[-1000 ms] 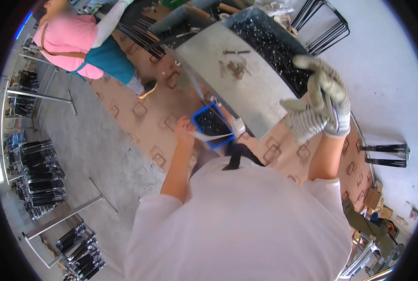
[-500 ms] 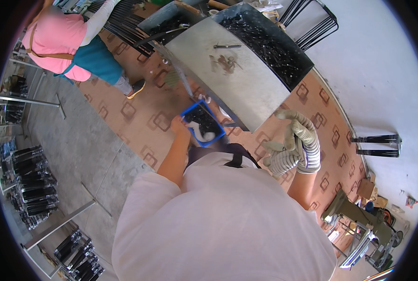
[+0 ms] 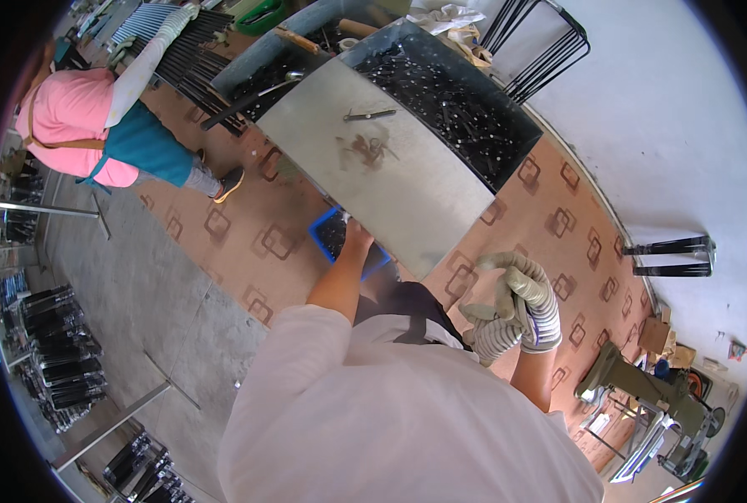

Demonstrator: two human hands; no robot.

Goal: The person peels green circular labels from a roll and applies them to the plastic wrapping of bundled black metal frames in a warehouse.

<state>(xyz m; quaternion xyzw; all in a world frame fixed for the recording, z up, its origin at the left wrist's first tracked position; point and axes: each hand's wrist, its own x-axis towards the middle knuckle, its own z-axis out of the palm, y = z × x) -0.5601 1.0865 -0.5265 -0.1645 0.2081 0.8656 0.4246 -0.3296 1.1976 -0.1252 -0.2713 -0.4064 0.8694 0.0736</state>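
My left hand (image 3: 357, 235), bare, reaches down over a blue bin (image 3: 375, 267) that holds black pieces. Its fingers show poorly beside the table's edge, so their grip cannot be made out. My left forearm hides part of the bin. My right hand (image 3: 524, 298) wears a pale work glove with a striped cuff. Its fingers are curled around a second striped glove (image 3: 495, 337), held at my right side.
A metal-topped table (image 3: 423, 201) stands ahead, with a dark tool (image 3: 369, 115) on it. Behind it is a trough of black parts (image 3: 453, 109). A co-worker in pink (image 3: 72, 109) works at far left. A green machine (image 3: 629, 373) stands at right.
My left hand has moved right, from the bin's left rim to over the bin near the table. The white item seen in the bin is out of sight. My right hand keeps the glove.
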